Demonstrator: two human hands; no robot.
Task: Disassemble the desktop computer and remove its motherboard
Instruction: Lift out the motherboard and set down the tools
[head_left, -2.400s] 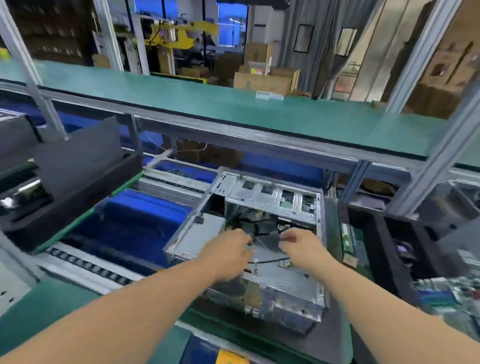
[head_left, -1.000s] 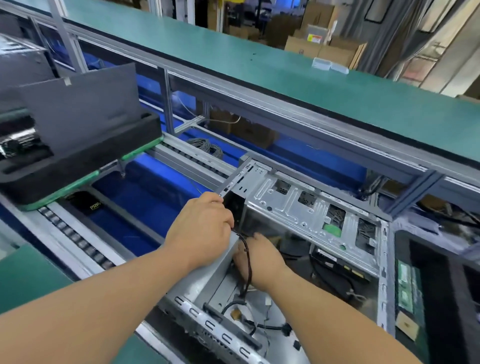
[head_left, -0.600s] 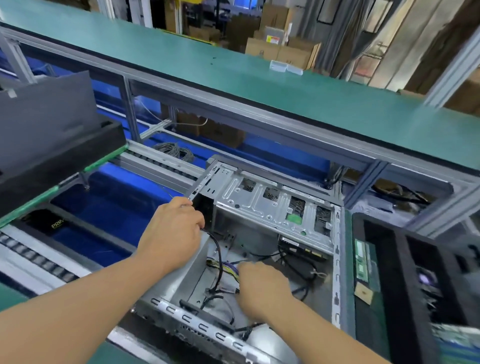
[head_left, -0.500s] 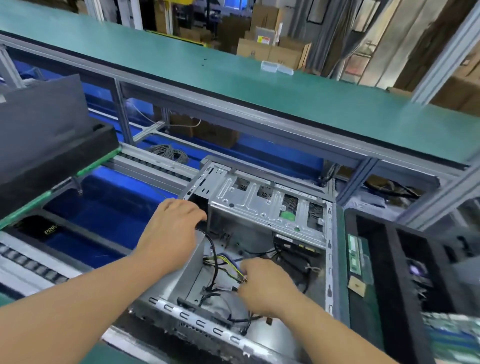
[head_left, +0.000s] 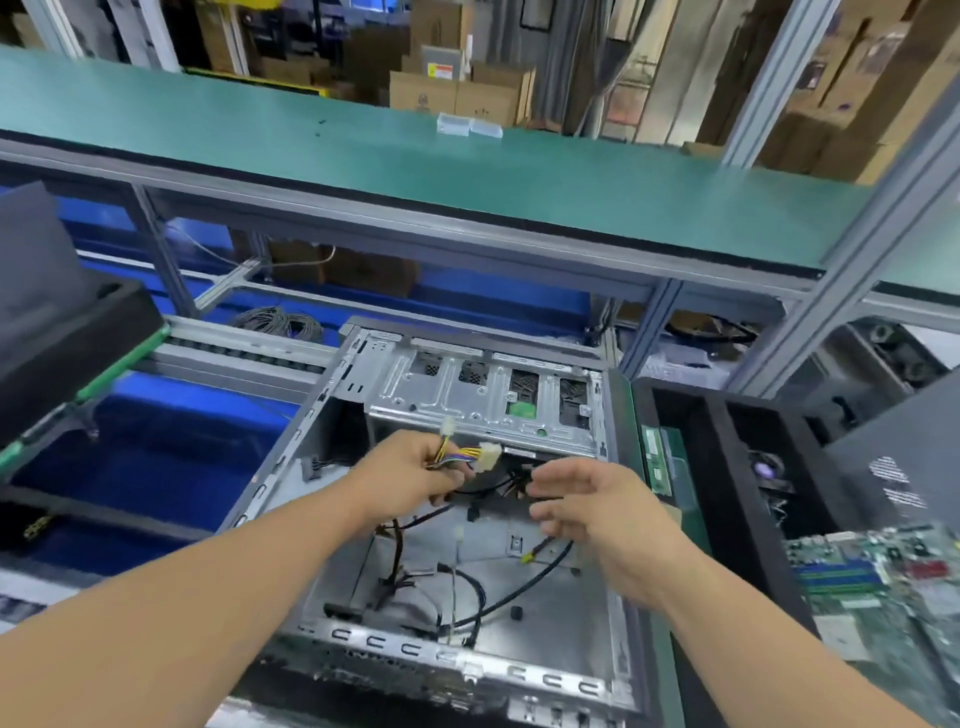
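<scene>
Standing over the conveyor bench (head_left: 244, 358), I have the open computer case (head_left: 467, 644) lying on its side straight ahead of me, its near rim toward my body. At the far end of it sits the steel drive cage (head_left: 483, 400). To my right a black foam tray (head_left: 727, 467) lies alongside the case, and at the near right edge a green circuit board (head_left: 878, 577) rests, blurred; I judge it may be the motherboard, since the case floor looks bare apart from loose black cables (head_left: 498, 597).

My left hand (head_left: 400, 478) is curled round a bundle of coloured power wires (head_left: 457, 457), holding it up above the middle of the case with its white plug (head_left: 488, 456) pointing right. My right hand (head_left: 587, 504) hovers just beside that plug, fingers spread and loosely bent, gripping nothing.

This harness should handle light and floppy, so it will sag and snag on the sheet-metal edges if I drag it. The wires are thin and could tear from their crimps; I judge the sound grip is on the hard plastic plug body, pinched at its sides. Metal edges around the cage look sharp, so I want my knuckles kept away from them.
</scene>
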